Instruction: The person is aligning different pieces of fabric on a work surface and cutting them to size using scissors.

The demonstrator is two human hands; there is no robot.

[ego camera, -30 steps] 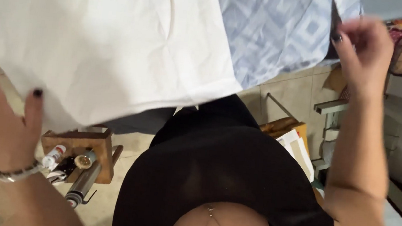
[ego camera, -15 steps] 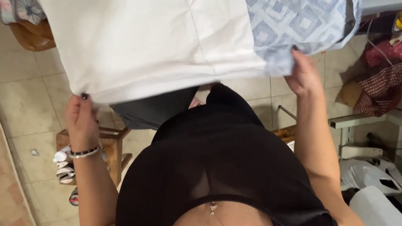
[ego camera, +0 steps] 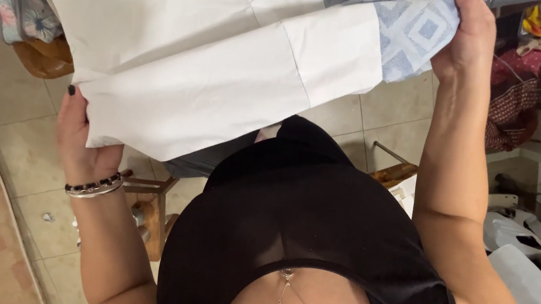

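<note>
White plastic bag (ego camera: 519, 232) at right, beside the arm

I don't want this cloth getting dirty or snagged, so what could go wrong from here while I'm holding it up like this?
The left hand grips only a corner of the white cloth, so it might slip and drop onto the tiled floor. The cloth's lower edge hangs close above the wooden stand and may catch on it. The right hand holds the blue patterned part high, so the cloth hides whatever lies beyond it.
</note>
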